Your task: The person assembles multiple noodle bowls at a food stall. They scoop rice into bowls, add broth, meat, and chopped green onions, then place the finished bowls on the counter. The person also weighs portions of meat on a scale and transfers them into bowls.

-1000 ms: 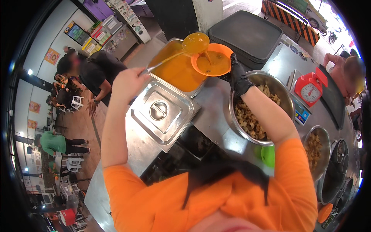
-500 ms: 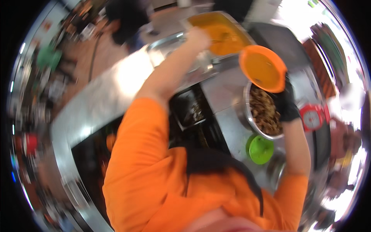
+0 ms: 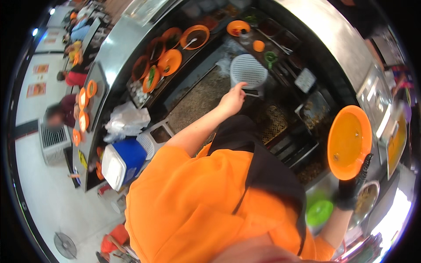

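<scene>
your gloved right hand [image 3: 352, 192] grips an orange bowl [image 3: 344, 174] by its near side, out in the air to your right. you hold it away from your shirt and roughly level, presumably so the orange broth [image 3: 348, 138] doesn't spill. your bare left hand [image 3: 232, 101] is empty, fingers loosely extended near a white ribbed stool [image 3: 248, 70]; contact is unclear. a green bowl [image 3: 321, 213] sits below; other bowls [image 3: 177, 58] stand grouped at upper left, probably for easy reach.
</scene>
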`<action>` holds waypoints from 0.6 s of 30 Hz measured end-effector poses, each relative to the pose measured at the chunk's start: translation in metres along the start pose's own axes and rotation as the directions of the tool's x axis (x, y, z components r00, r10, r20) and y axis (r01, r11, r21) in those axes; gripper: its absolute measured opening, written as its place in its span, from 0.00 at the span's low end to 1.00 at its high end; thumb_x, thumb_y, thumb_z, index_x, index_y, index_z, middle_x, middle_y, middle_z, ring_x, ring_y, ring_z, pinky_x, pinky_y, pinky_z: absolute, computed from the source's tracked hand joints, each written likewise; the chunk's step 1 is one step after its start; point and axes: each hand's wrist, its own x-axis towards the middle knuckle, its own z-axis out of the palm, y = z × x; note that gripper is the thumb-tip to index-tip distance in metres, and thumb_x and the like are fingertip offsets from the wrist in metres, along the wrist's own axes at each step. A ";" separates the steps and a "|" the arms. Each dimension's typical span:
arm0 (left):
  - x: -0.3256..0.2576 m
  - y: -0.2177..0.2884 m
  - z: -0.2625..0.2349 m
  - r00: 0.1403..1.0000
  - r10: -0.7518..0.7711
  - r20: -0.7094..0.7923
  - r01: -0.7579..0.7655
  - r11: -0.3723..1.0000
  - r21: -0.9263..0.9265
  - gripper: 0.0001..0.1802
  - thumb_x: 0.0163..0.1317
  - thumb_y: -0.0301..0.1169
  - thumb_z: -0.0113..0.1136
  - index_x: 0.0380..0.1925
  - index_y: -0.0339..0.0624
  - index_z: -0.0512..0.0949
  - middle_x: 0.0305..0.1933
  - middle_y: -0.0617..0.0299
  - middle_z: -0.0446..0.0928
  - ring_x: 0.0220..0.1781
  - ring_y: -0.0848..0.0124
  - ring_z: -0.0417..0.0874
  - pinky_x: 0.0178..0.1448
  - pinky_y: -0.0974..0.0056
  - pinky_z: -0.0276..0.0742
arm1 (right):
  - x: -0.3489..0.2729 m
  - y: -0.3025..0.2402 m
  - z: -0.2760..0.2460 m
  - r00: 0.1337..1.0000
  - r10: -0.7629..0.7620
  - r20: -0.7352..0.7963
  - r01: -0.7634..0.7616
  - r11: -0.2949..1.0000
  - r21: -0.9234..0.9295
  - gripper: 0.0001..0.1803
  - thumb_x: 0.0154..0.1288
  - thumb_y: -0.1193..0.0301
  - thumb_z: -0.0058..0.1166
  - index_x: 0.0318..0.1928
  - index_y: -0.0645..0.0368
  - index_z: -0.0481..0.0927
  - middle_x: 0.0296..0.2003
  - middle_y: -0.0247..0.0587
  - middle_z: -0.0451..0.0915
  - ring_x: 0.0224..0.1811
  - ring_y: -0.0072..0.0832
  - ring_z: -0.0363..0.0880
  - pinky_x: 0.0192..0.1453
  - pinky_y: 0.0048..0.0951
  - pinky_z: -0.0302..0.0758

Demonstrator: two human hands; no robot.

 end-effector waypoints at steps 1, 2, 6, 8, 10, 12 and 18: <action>-0.007 -0.044 -0.008 0.996 -0.075 -0.054 0.081 0.992 0.100 0.29 0.59 0.27 0.59 0.62 0.43 0.65 0.53 0.48 0.74 0.43 0.58 0.80 0.51 0.60 0.76 | 0.006 0.006 0.034 0.994 0.001 0.107 -0.004 1.000 0.022 0.26 0.77 0.59 0.36 0.66 0.62 0.62 0.62 0.40 0.69 0.63 0.31 0.69 0.66 0.32 0.67; -0.002 -0.087 -0.020 0.969 -0.249 -0.006 0.249 0.968 0.034 0.41 0.55 0.28 0.62 0.69 0.45 0.56 0.62 0.43 0.67 0.53 0.54 0.77 0.58 0.57 0.74 | 0.012 0.012 0.062 0.968 -0.043 0.246 0.043 0.999 0.005 0.26 0.77 0.58 0.36 0.66 0.62 0.62 0.62 0.40 0.69 0.62 0.31 0.69 0.66 0.32 0.68; 0.036 -0.178 -0.123 0.926 -0.332 -0.177 0.349 0.934 0.074 0.29 0.55 0.37 0.64 0.56 0.36 0.74 0.61 0.46 0.73 0.63 0.55 0.73 0.65 0.59 0.68 | 0.049 0.062 0.156 0.981 0.073 0.179 -0.071 0.997 -0.017 0.27 0.74 0.56 0.42 0.64 0.61 0.65 0.59 0.39 0.73 0.59 0.30 0.73 0.63 0.32 0.70; 0.070 -0.217 -0.179 0.880 -0.350 -0.322 0.406 0.905 0.125 0.27 0.57 0.38 0.62 0.55 0.36 0.75 0.56 0.48 0.77 0.59 0.56 0.77 0.62 0.59 0.71 | 0.071 0.094 0.208 0.978 0.208 -0.021 -0.209 0.978 0.000 0.27 0.73 0.55 0.44 0.63 0.61 0.67 0.57 0.38 0.75 0.58 0.28 0.73 0.62 0.32 0.70; 0.114 -0.282 -0.236 0.826 -0.359 -0.434 0.497 0.828 0.260 0.26 0.58 0.40 0.59 0.54 0.39 0.76 0.54 0.44 0.77 0.57 0.54 0.77 0.61 0.56 0.72 | 0.097 0.140 0.235 0.958 0.261 0.117 -0.275 0.954 0.120 0.27 0.73 0.55 0.44 0.63 0.60 0.68 0.57 0.39 0.75 0.58 0.28 0.73 0.63 0.32 0.70; 0.167 -0.330 -0.289 0.800 -0.420 -0.429 0.591 0.674 0.442 0.21 0.61 0.38 0.51 0.53 0.42 0.77 0.56 0.43 0.75 0.58 0.52 0.77 0.62 0.53 0.71 | 0.125 0.211 0.253 0.952 0.266 0.150 -0.294 0.933 0.210 0.28 0.73 0.53 0.44 0.63 0.60 0.67 0.58 0.40 0.74 0.59 0.30 0.72 0.64 0.33 0.69; 0.275 -0.508 -0.356 0.803 -0.486 -0.343 0.587 0.550 0.594 0.20 0.64 0.33 0.46 0.54 0.44 0.76 0.56 0.45 0.76 0.61 0.52 0.75 0.60 0.54 0.73 | 0.178 0.348 0.373 0.959 0.270 0.085 -0.282 0.941 0.185 0.29 0.73 0.53 0.42 0.65 0.60 0.64 0.61 0.41 0.71 0.62 0.32 0.70 0.67 0.35 0.66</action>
